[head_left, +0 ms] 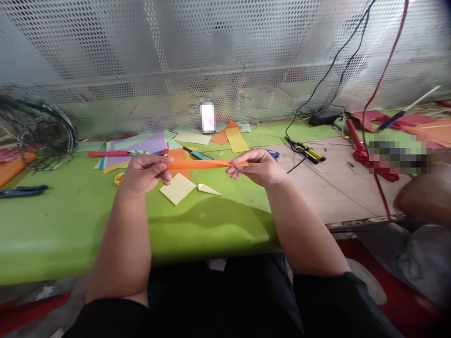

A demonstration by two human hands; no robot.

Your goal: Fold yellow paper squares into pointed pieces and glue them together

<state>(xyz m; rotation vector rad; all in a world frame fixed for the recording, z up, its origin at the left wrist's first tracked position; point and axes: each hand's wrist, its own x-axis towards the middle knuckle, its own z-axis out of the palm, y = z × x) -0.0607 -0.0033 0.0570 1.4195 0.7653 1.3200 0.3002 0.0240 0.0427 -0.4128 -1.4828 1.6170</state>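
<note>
A long, narrow strip of orange paper (206, 164) stretches between my two hands, held up just above the green table (59, 225). My left hand (143, 174) pinches its left end, and my right hand (259, 166) pinches its right end. Directly below lie a pale yellow paper square (178, 188) and a small pale yellow paper triangle (208, 189). An orange paper piece (179, 156) sits partly hidden behind the strip and my left hand.
Several coloured paper sheets (141, 144) and a blue-handled tool (23, 190) lie on the table. A perforated metal screen (225, 42) stands behind it. Yellow-black pliers (306, 151), black cables (327, 80) and a red tool (359, 150) lie right. Another person's arm (424, 188) enters at right.
</note>
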